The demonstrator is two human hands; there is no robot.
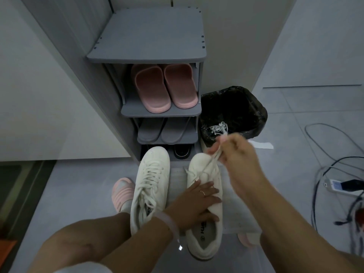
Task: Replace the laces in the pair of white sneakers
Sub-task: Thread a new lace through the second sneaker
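We find the right hand (234, 152) motion-blurred, its grip on the lace (211, 161) indistinct. The left hand (197, 203) covers the midsection of the right sneaker (206, 241). Beyond that hand, a dark shoe (182, 152) sits mostly hidden in shadow on the lowest shelf (167, 141). The tongue print under that hand is illegible.

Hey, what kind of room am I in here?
Most likely a home entryway. A grey shoe rack holds pink slippers and grey ones, a lined bin stands beside it, and white sneakers sit on the tiled floor.
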